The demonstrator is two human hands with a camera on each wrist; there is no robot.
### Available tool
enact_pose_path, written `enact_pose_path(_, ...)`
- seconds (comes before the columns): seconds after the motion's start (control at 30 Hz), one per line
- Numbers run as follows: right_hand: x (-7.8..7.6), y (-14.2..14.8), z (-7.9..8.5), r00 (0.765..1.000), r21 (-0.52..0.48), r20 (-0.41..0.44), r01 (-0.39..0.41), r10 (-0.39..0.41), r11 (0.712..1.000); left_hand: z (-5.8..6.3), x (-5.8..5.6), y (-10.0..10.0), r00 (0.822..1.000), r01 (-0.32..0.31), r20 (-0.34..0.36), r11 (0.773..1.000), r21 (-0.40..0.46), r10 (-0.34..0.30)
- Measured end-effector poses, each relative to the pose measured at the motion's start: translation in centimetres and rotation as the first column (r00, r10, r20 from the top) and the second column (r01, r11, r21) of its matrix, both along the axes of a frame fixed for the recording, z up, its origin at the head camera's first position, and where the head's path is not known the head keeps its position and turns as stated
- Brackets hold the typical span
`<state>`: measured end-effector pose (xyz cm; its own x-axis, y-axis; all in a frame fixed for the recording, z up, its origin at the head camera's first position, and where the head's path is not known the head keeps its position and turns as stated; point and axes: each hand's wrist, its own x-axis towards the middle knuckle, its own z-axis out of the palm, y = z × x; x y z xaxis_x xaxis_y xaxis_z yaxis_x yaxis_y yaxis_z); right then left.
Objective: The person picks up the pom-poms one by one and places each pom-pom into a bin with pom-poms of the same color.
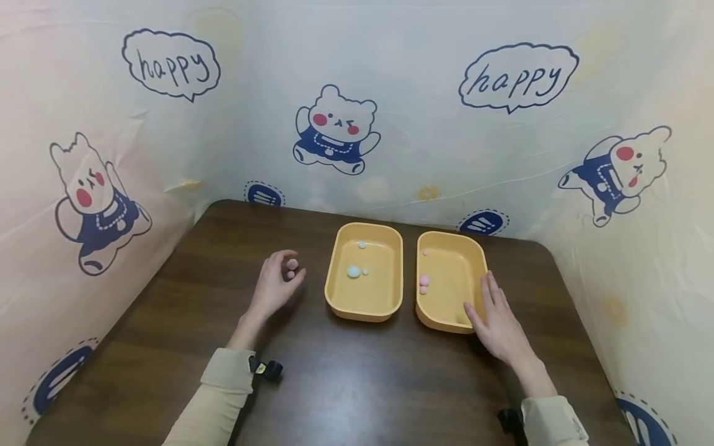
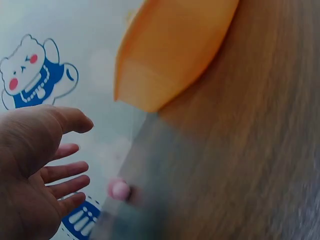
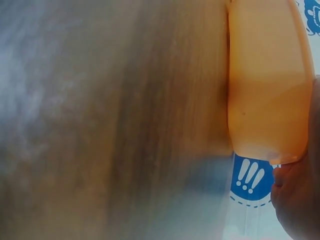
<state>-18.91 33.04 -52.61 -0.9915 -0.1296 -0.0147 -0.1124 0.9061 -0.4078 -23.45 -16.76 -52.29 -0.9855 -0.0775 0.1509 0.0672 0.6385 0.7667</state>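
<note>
My left hand (image 1: 276, 282) hovers at the left of the table, its fingers loosely curved and the thumb apart from them. Close to those fingers lie two pink balls (image 1: 292, 264); the left wrist view shows the pink balls (image 2: 119, 189) on the table beyond the spread fingers, not gripped. My right hand (image 1: 502, 322) touches the right rim of the right yellow tray (image 1: 454, 325), fingers fairly straight, thumb over its near corner. Several pink balls (image 1: 424, 280) lie along that tray's left side. In the right wrist view the hand (image 3: 300, 195) is largely cut off beside the tray (image 3: 270, 110).
To the left of that tray stands another yellow tray (image 1: 365, 316) with 3 light blue balls (image 1: 354, 272) of differing size. A narrow gap parts the two trays. The dark wooden table (image 1: 346, 384) ends at a printed cloth (image 1: 424, 142) behind and at the sides.
</note>
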Motion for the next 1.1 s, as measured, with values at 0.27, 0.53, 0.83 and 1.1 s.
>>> enact_pose_path(0.27, -0.1, 0.1, 0.0, 1.0, 0.001, -0.001, -0.001, 0.001, 1.0, -1.1, -1.4, -1.0, 0.999, -0.011, -0.03, 0.999, -0.044, 0.01)
enact_pose_path(0.53, -0.3, -0.2, 0.1, 1.0, 0.005, 0.005, 0.001, -0.001, 1.0, -2.6, -2.2, -1.7, 0.999, -0.042, -0.027, 0.998, -0.049, 0.04)
enact_pose_path(0.83, 0.0, -0.3, -0.2, 1.0, -0.007, 0.0, 0.005, -0.005, 1.0, -4.4, -2.4, -1.2, 0.987, -0.129, -0.097, 0.992, -0.009, 0.128)
enact_pose_path(1.1, 0.6, -0.2, -0.3, 1.0, -0.005, -0.023, 0.003, -0.003, 1.0, -5.1, -2.2, -1.2, 0.983, -0.127, -0.13, 0.992, 0.006, 0.127)
